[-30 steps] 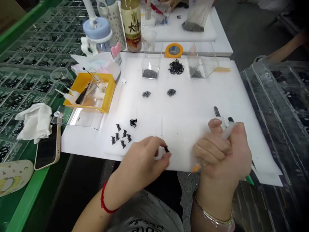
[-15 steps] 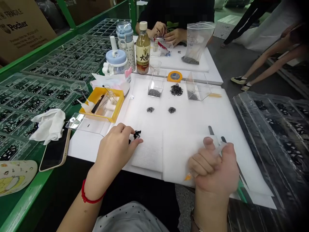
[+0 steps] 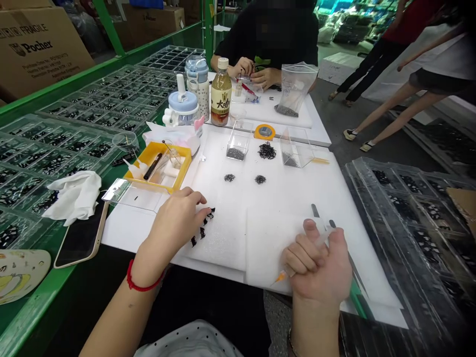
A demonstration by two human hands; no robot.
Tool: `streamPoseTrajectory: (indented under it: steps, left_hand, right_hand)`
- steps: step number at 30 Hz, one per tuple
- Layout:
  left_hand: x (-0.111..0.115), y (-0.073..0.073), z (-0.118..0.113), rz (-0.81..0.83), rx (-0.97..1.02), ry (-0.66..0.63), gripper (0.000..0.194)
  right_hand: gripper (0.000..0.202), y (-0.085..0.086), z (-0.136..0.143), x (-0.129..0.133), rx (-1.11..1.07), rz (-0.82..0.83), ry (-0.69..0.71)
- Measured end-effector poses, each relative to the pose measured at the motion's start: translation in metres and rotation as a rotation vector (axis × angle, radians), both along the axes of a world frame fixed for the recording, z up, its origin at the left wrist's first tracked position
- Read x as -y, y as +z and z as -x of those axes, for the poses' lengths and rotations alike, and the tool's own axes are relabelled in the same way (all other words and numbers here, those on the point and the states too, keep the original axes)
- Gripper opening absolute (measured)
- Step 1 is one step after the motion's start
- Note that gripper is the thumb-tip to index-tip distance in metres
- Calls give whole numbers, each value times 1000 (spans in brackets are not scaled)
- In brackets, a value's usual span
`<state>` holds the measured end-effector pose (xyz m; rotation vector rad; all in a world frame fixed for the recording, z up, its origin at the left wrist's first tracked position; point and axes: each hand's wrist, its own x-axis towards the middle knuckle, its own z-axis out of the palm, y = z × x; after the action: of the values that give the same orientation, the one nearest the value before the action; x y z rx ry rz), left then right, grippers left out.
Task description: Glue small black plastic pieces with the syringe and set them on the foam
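Observation:
My left hand (image 3: 178,218) hovers at the left of the white foam sheet (image 3: 226,243), fingertips close together beside several small black pieces (image 3: 202,232) laid in a slanting row. Whether anything sits between those fingertips is too small to tell. Wrapped in my right hand (image 3: 316,263) is a translucent syringe (image 3: 324,237), its orange tip (image 3: 279,277) pointing down and left over the foam. Two small dark piles (image 3: 229,177) and a larger heap of black parts (image 3: 267,150) lie farther up the white surface.
A yellow tray (image 3: 174,183) with tools stands at the left, near a phone (image 3: 82,233) and cloth. Clear boxes (image 3: 237,148), orange tape (image 3: 265,131) and a bottle (image 3: 221,94) stand farther back. Tweezers (image 3: 355,272) lie at the right. Another person's hands work across the table.
The camera view has shifted. My left fingers have come off the black pieces, so more of the row shows. My right hand still holds the syringe, its orange tip now clearer.

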<state>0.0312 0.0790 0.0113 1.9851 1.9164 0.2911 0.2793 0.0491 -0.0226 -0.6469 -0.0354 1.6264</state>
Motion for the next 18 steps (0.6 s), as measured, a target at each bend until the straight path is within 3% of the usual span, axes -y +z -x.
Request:
streamPoseTrajectory:
  steps: [4,11,18]
  left_hand:
    - [-8,-1,-10,11,25,-66,17]
    - [-7,-1,-21,-77,255,-15,15]
    - [27,-11,-75,115,533,-216,11]
  right_hand:
    - [48,0,0,1,-71,22,1]
    - [55,-1,4,2,-63,-28,3]
    - [43,-4,2,0,-21,-93,-82]
